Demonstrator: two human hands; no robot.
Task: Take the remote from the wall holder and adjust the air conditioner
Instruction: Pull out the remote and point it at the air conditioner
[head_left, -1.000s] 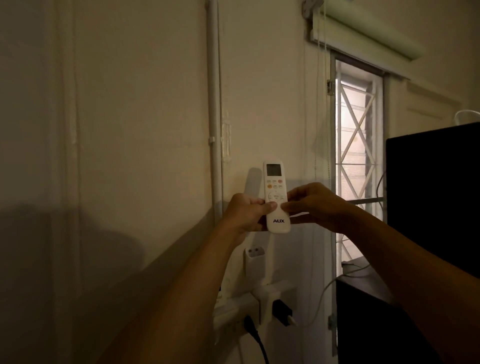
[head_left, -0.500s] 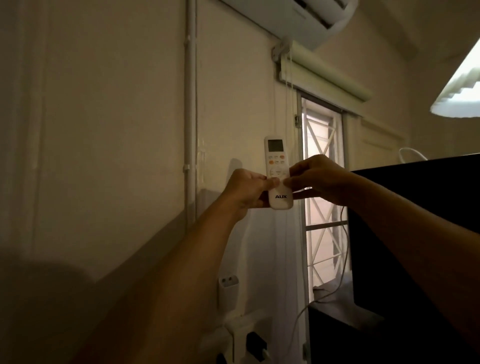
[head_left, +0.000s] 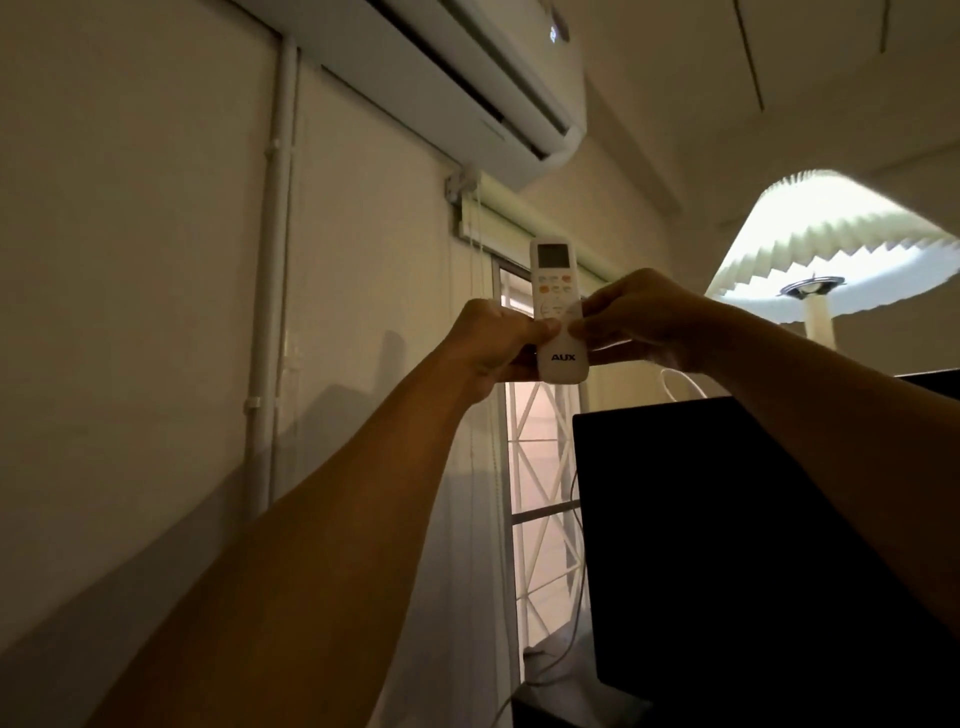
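Note:
A white remote (head_left: 557, 291) marked AUX stands upright in front of me, its small screen at the top and its buttons facing me. My left hand (head_left: 493, 345) grips its lower left side. My right hand (head_left: 631, 317) holds its right side, with a thumb resting on the lower buttons. High on the wall above it hangs the white air conditioner (head_left: 467, 88), its front flap showing a dark slot. The wall holder is out of view.
A rolled blind (head_left: 519, 223) sits above a window with a white lattice grille (head_left: 540, 467). A tall black cabinet (head_left: 727, 545) stands at the right, a lit pleated lamp (head_left: 831, 260) beyond it. A white pipe (head_left: 270, 312) runs down the wall.
My view has tilted upward: the wall sockets dropped out of sight and the air conditioner and lamp came into view. Both hands kept hold of the remote and lifted it toward the unit.

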